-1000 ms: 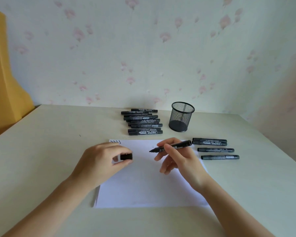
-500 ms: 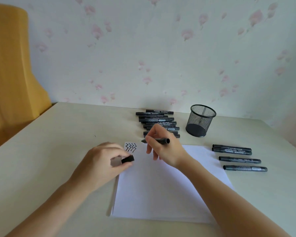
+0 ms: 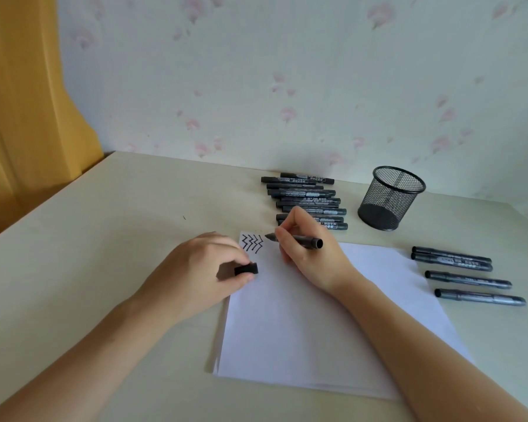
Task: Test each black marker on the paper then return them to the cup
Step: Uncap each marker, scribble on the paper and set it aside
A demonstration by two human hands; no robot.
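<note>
My right hand (image 3: 310, 254) grips an uncapped black marker (image 3: 305, 241), its tip at the top left of the white paper (image 3: 317, 324), just right of several black zigzag lines (image 3: 252, 242). My left hand (image 3: 201, 272) rests on the paper's left edge and pinches the marker's black cap (image 3: 247, 268). A row of several black markers (image 3: 305, 197) lies behind my right hand. Several more markers (image 3: 467, 274) lie to the right of the paper. The black mesh cup (image 3: 389, 197) stands upright at the back, with nothing visible in it.
The cream table (image 3: 104, 239) meets a floral papered wall at the back. An orange-yellow curtain (image 3: 22, 111) hangs at the left, beyond the table's edge.
My right hand has carried the marker from mid-paper up to the paper's top left corner, beside the zigzags. The view has shifted left. My left hand still pinches the cap.
</note>
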